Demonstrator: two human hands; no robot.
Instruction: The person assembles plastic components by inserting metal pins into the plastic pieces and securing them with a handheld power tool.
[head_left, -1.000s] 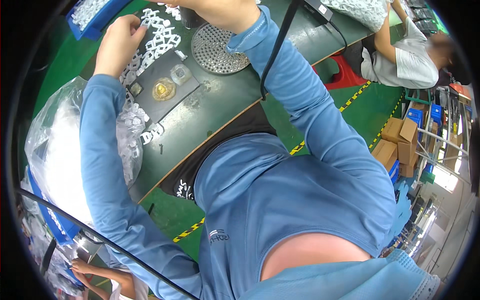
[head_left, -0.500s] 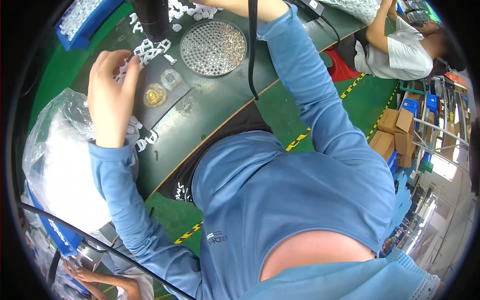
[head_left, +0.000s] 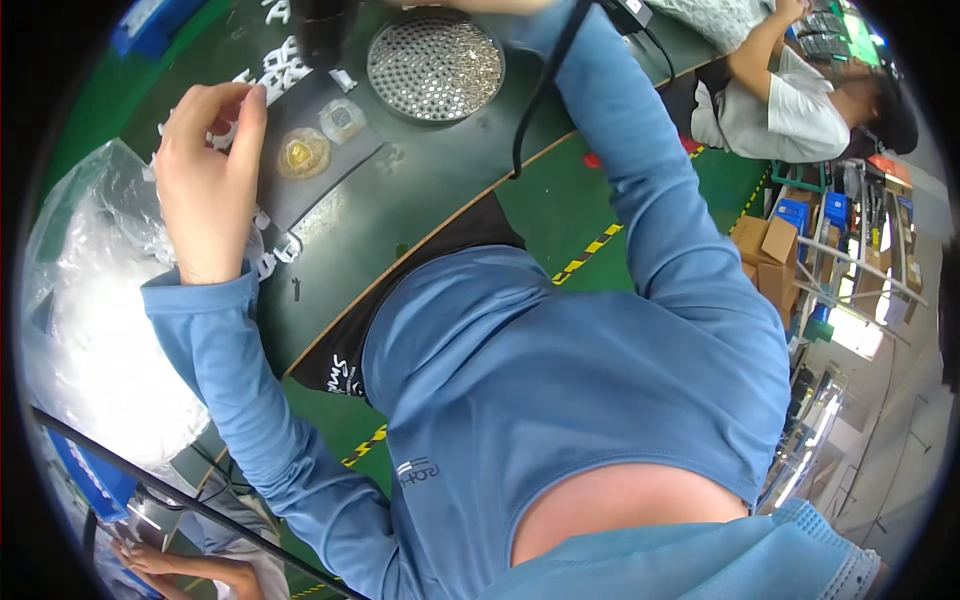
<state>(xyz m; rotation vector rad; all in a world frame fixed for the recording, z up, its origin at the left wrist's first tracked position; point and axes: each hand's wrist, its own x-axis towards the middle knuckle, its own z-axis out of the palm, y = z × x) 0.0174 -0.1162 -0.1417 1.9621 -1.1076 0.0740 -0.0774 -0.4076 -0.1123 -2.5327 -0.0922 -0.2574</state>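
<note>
My left hand [head_left: 207, 172] hovers at the left edge of a dark flat plate [head_left: 300, 205], fingers loosely curled and thumb apart, with nothing visible in them. On the plate sit a round translucent piece with a yellow centre [head_left: 303, 153] and a clear whitish one [head_left: 342, 120]. Small white plastic parts [head_left: 282, 66] lie beyond my left hand. My right hand [head_left: 485, 4] is blurred and cut by the top edge; its fingers are hidden. Just below it is a round perforated tray [head_left: 405, 75] with many small metal pieces on its right side.
A black cylindrical thing [head_left: 325, 35] hangs over the bench [head_left: 440, 160], and a black cable [head_left: 520, 140] drops beside my right sleeve. A clear plastic bag [head_left: 110, 330] bulges at left. Co-workers sit at upper right and lower left. Cardboard boxes [head_left: 770, 255] stand on shelving at right.
The view has shifted, and the bench things sit higher in it. My right hand has moved further out past the top edge. My left hand stays beside the plate, its fingers slightly more curled.
</note>
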